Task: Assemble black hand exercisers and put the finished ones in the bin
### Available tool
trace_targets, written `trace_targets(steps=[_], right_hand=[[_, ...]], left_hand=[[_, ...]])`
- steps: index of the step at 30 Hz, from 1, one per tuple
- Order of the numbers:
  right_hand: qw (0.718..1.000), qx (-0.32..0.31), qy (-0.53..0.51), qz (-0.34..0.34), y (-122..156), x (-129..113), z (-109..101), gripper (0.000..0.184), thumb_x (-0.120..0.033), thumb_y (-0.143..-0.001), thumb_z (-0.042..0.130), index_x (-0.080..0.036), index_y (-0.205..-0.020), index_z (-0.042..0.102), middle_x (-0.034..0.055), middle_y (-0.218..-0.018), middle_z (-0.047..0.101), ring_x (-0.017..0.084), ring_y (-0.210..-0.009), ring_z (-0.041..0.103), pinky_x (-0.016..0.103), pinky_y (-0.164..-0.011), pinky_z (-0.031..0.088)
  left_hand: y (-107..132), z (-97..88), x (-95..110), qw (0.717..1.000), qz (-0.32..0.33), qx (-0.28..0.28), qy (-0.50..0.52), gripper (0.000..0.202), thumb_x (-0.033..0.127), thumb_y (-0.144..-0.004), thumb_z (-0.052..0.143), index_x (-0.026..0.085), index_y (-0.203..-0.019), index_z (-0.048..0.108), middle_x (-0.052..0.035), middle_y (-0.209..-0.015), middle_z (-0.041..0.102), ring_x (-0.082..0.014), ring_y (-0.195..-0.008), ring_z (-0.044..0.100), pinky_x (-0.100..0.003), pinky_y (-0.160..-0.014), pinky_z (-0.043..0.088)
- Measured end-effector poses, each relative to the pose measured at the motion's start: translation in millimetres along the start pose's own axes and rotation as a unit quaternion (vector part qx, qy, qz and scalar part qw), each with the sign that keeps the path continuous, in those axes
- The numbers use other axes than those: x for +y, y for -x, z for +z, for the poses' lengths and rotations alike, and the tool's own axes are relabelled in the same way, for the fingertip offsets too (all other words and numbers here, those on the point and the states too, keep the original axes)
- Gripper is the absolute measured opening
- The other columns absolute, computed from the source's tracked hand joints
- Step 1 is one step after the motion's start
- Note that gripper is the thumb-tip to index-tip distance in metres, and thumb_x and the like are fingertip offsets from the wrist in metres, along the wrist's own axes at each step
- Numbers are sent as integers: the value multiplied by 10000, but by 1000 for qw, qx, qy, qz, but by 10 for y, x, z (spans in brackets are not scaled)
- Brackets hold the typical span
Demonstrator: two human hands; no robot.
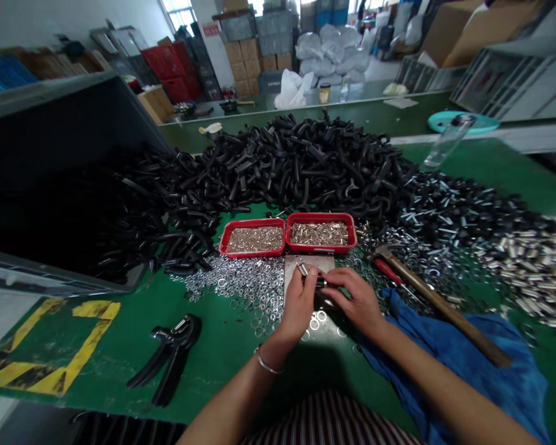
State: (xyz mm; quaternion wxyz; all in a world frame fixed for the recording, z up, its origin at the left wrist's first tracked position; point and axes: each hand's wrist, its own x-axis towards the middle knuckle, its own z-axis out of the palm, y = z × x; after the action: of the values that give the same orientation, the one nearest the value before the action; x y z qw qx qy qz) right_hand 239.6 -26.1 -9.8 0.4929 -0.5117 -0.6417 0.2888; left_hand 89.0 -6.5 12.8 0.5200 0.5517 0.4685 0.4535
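My left hand [300,301] and my right hand [356,298] meet at the middle of the green table [222,346], over a small metal plate [306,266]. Both are closed in a pinch on a small black plastic part [320,285] held between them. A short metal spring or screw [303,269] sticks up at my left fingertips. Loose silver washers [241,284] lie scattered around and under the hands. Just beyond stand two red trays [252,238], [321,233] filled with small metal pieces.
A big heap of black curved plastic parts [296,161] fills the table's back. Small metal cylinders [528,259] spread to the right. A wooden-handled hammer [435,300] lies on a blue cloth [482,352]. An assembled black hand gripper [169,355] lies front left, near a dark crate [50,185].
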Motion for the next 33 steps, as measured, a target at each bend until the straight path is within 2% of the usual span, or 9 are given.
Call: trace_targets(steps=[3, 6, 8, 11, 14, 16, 21, 26, 33], right_hand=[[995, 2, 91, -49, -1, -18, 7, 235, -353, -900, 656, -326, -1126, 716, 76, -1003, 639, 266, -976, 599, 472, -882, 515], [981, -73, 168, -62, 16, -32, -158, 430, -347, -922, 623, -362, -1351, 593, 88, -1087, 603, 274, -1032, 566, 467, -904, 507], [972, -114, 199, -58, 16, 37, -438, 508, -347, -942, 588, -342, -1441, 495, 96, -1204, 576, 269, -1108, 555, 450, -953, 493], [953, -65, 297, -3, -84, 314, -1046, 330, -318, -988, 482, -232, -1280, 609, 115, -1177, 596, 255, -1102, 577, 419, -970, 480], [879, -23, 458, 127, -350, 686, -1590, 264, -249, -997, 420, -172, -1088, 655, 126, -1082, 631, 235, -1018, 615, 360, -901, 490], [847, -21, 503, 171, -578, 891, -1785, 236, -235, -978, 453, -150, -1089, 643, 153, -1094, 633, 248, -1008, 624, 355, -857, 488], [825, -31, 526, 207, -976, 1146, -1834, 194, -239, -887, 599, -111, -1021, 656, 197, -1013, 650, 283, -905, 654, 359, -735, 477], [841, -45, 508, 183, -925, 1189, -1854, 194, -240, -820, 658, -156, -994, 652, 129, -1002, 653, 222, -839, 641, 306, -739, 480], [887, 90, 446, 77, -783, 917, -1870, 364, -249, -911, 490, -96, -1237, 542, 238, -1151, 616, 337, -1098, 580, 480, -954, 438]], left_hand=[[-34, -3, -59, 999, -35, -7, 30, 299, 482, -965, 493, 211, -1039, 597, -56, -1046, 650, -202, -1003, 598, -313, -928, 440], [-141, -15, -151, 993, -77, -2, 88, 339, 528, -928, 531, 205, -998, 609, -59, -1004, 658, -204, -934, 612, -312, -843, 477], [-235, -37, -191, 984, -96, 3, 151, 353, 539, -910, 553, 197, -981, 602, -55, -957, 656, -180, -836, 611, -294, -761, 486], [-357, -74, -206, 967, -113, 27, 228, 344, 507, -883, 612, 176, -975, 589, -36, -914, 645, -116, -715, 578, -249, -693, 467], [-392, -49, -202, 958, -123, 44, 254, 359, 499, -849, 660, 167, -961, 584, -21, -888, 641, -84, -664, 559, -232, -677, 460], [-356, 10, -194, 959, -126, 34, 251, 380, 516, -835, 671, 165, -959, 595, -25, -890, 643, -94, -691, 575, -239, -683, 470], [-190, 101, -161, 957, -152, 0, 247, 370, 502, -839, 684, 152, -941, 619, -50, -914, 649, -128, -793, 603, -242, -695, 477], [-166, 140, -165, 934, -172, -4, 313, 336, 444, -842, 703, 133, -940, 622, -56, -879, 655, -109, -731, 585, -233, -678, 464], [-239, 172, -193, 912, -186, 44, 362, 342, 402, -772, 759, 120, -897, 613, -64, -820, 665, -100, -633, 567, -239, -629, 442]])
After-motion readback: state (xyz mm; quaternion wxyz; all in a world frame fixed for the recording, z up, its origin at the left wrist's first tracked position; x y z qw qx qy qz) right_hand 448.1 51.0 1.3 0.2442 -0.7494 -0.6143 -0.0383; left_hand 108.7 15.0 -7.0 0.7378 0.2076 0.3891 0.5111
